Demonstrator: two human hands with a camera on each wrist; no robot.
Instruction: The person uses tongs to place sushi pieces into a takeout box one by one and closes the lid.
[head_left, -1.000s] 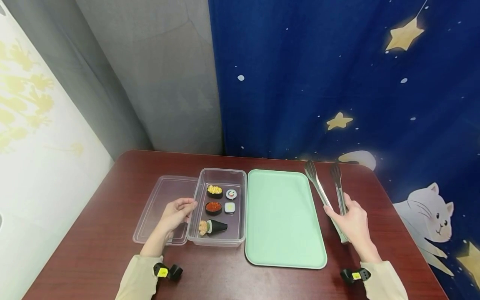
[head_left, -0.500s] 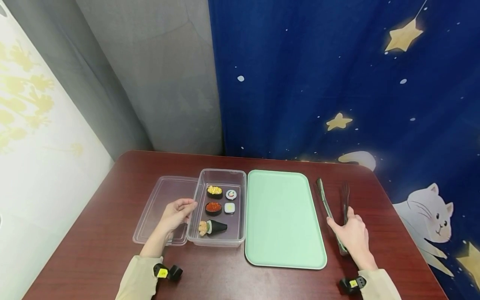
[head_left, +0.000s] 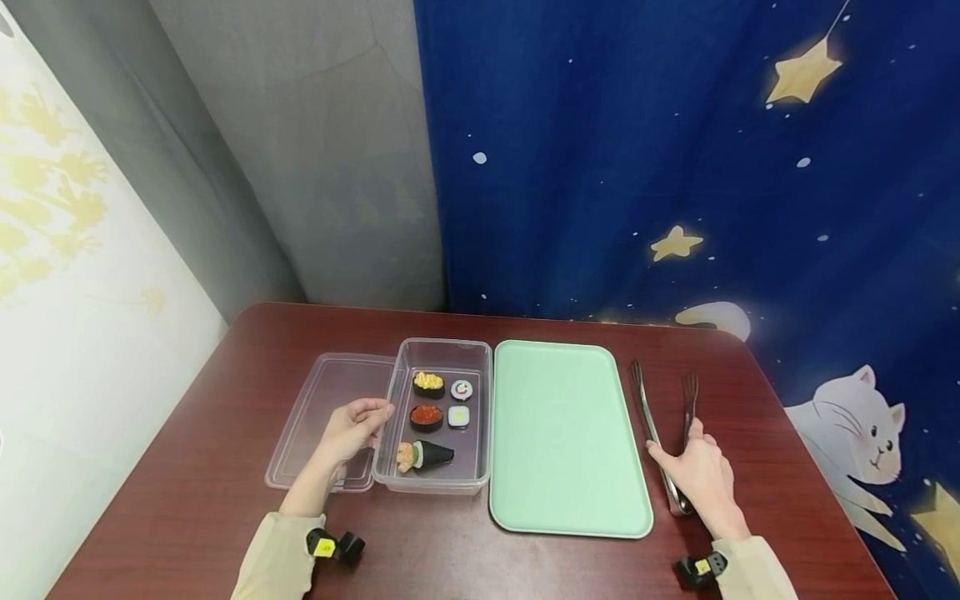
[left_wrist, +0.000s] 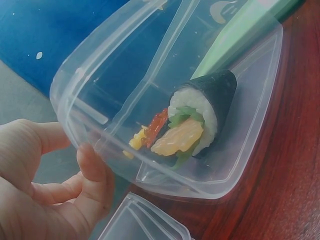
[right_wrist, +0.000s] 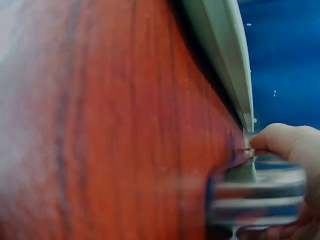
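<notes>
My left hand (head_left: 351,432) pinches the left rim of a clear plastic food container (head_left: 480,481); the left wrist view shows thumb and fingers at that rim. Inside lie a yellow-topped sushi piece (head_left: 428,384), a red-topped one (head_left: 426,417), a round roll slice (head_left: 461,390), a squarish white piece (head_left: 459,417) and a black cone-shaped hand roll (left_wrist: 220,100). Right of the tray, my right hand (head_left: 703,477) holds metal tongs (head_left: 647,412) around their two arms. The tongs' arms are spread apart, with nothing between the tips. Their bent end (right_wrist: 257,197) looks blurred in the right wrist view.
A pale green tray (head_left: 570,437) lies close against the container's right side. The clear lid (head_left: 330,379) rests flat at the container's left, partly under my left hand. All stand on a dark red wooden table (head_left: 420,542), with curtains behind its far edge.
My right hand has drawn the tongs toward the near side of the table, so their tips sit lower in the head view. My left hand, the container and the tray have stayed put.
</notes>
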